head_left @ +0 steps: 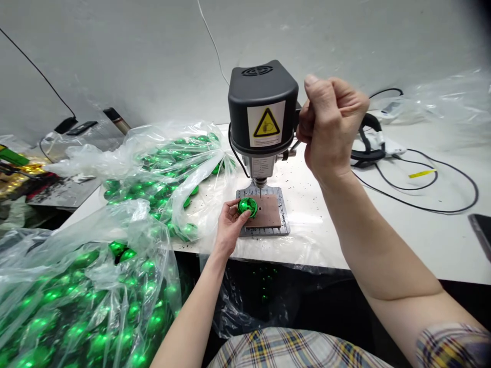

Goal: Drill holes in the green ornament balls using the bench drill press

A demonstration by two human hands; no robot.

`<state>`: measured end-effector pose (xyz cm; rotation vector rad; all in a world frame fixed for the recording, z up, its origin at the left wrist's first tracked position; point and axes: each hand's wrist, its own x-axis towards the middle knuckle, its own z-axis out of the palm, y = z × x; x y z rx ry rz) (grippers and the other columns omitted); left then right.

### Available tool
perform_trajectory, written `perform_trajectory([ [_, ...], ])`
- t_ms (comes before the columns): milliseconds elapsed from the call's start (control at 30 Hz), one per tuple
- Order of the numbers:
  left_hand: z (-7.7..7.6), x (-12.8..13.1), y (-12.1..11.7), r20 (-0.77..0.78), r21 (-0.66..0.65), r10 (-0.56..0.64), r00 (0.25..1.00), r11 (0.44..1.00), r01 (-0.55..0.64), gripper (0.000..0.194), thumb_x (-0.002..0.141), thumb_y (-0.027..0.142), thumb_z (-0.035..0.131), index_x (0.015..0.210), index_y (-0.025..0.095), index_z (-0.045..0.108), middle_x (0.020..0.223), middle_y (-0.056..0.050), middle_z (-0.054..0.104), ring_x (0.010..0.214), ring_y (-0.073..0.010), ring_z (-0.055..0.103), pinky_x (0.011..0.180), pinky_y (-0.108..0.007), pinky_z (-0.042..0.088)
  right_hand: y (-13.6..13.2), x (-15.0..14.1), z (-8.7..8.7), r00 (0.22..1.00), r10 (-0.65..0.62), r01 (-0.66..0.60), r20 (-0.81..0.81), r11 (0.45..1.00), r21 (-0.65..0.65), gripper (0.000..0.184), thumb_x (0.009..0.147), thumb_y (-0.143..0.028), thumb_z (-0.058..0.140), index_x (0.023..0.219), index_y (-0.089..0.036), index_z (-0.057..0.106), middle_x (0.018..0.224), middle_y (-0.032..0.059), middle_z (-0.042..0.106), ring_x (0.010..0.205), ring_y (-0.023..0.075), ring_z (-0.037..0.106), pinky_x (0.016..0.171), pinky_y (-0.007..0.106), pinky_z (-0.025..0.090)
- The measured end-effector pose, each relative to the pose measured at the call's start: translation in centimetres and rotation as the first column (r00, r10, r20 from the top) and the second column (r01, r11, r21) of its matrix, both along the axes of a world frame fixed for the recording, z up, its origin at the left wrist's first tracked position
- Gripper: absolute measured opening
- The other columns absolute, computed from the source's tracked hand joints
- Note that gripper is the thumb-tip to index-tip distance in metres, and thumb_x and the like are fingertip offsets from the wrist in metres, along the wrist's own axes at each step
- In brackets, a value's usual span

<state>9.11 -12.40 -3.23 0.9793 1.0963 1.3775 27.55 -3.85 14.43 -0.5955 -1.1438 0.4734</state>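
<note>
My left hand (pixel 231 222) pinches a shiny green ball (pixel 247 207) between thumb and fingers, over the left part of a brown board (pixel 271 217). This board lies on the grey slotted base (pixel 284 229) of a small bench drill press (pixel 263 110). Just above and to the right of the ball, the thin drill bit (pixel 261 193) points down. My right hand (pixel 332 122) is closed in a fist at the right of the machine's black housing, gripping the drill press lever. Most of that lever is hidden by the hand.
Clear plastic bags (pixel 126 276) full of green balls fill the left side, with more balls (pixel 169 174) on the white table (pixel 318 243). Dark shavings lie about. A black headset-like object (pixel 368 143) and looped cable (pixel 477 191) lie at right, a dark flat device (pixel 479 227) nearer.
</note>
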Motion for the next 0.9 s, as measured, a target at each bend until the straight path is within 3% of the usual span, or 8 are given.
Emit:
perform_trajectory([
  [200, -2.9, 1.2, 2.3, -0.208, 0.110, 0.059, 0.976, 0.993, -0.037, 0.051, 0.074, 0.039, 0.081, 0.115, 0.020, 0.058, 0.107, -0.008, 0.070, 0.096, -0.0191, 0.067, 0.085, -0.033, 0.054, -0.2, -0.2, 0.2, 1.000, 0.002, -0.002, 0.005, 1.000, 0.027, 0.056, 0.089, -0.051, 0.063, 0.056, -0.021, 0.028, 0.049, -0.0061, 0.028, 0.040, 0.0044, 0.026, 0.039, 0.024, 0.021],
  [400, -3.8, 2.2, 3.3, -0.366, 0.176, 0.128, 0.922, 0.982, -0.066, 0.052, 0.074, 0.032, 0.080, 0.118, 0.018, 0.058, 0.119, -0.011, 0.066, 0.117, -0.0259, 0.062, 0.104, -0.042, 0.047, -0.2, -0.2, 0.1, 1.000, -0.018, 0.018, -0.006, 0.999, 0.049, 0.056, 0.089, -0.049, 0.064, 0.056, -0.022, 0.028, 0.051, -0.0052, 0.028, 0.044, 0.0063, 0.025, 0.043, 0.027, 0.022],
  [567, -4.1, 2.8, 3.0, -0.516, 0.302, 0.160, 0.841, 0.953, 0.004, 0.055, 0.076, 0.030, 0.080, 0.127, 0.022, 0.061, 0.129, -0.011, 0.062, 0.128, -0.0278, 0.056, 0.110, -0.043, 0.044, -0.3, -0.1, 0.0, 0.999, -0.040, 0.040, 0.027, 0.999, 0.004, 0.054, 0.090, -0.049, 0.062, 0.056, -0.022, 0.029, 0.051, -0.0042, 0.032, 0.045, 0.0076, 0.026, 0.044, 0.029, 0.023],
  [733, -3.9, 3.1, 2.6, -0.443, 0.272, 0.107, 0.890, 0.962, 0.020, 0.054, 0.076, 0.033, 0.080, 0.125, 0.022, 0.060, 0.123, -0.009, 0.066, 0.119, -0.0258, 0.062, 0.106, -0.042, 0.048, -0.6, -0.3, -0.1, 0.998, 0.023, -0.016, -0.061, 0.995, 0.103, 0.050, 0.089, -0.030, 0.066, 0.053, -0.022, 0.032, 0.049, -0.0053, 0.031, 0.044, 0.0068, 0.025, 0.044, 0.028, 0.020],
  [900, -3.6, 3.1, 2.6, -0.459, 0.220, 0.094, 0.883, 0.975, 0.010, 0.051, 0.077, 0.039, 0.080, 0.121, 0.022, 0.062, 0.122, -0.009, 0.067, 0.118, -0.0270, 0.062, 0.102, -0.041, 0.049, -0.9, -0.3, -0.4, 0.999, 0.022, -0.016, -0.040, 0.992, 0.129, 0.049, 0.090, -0.031, 0.065, 0.054, -0.022, 0.033, 0.050, -0.0055, 0.032, 0.043, 0.0067, 0.026, 0.043, 0.028, 0.021],
])
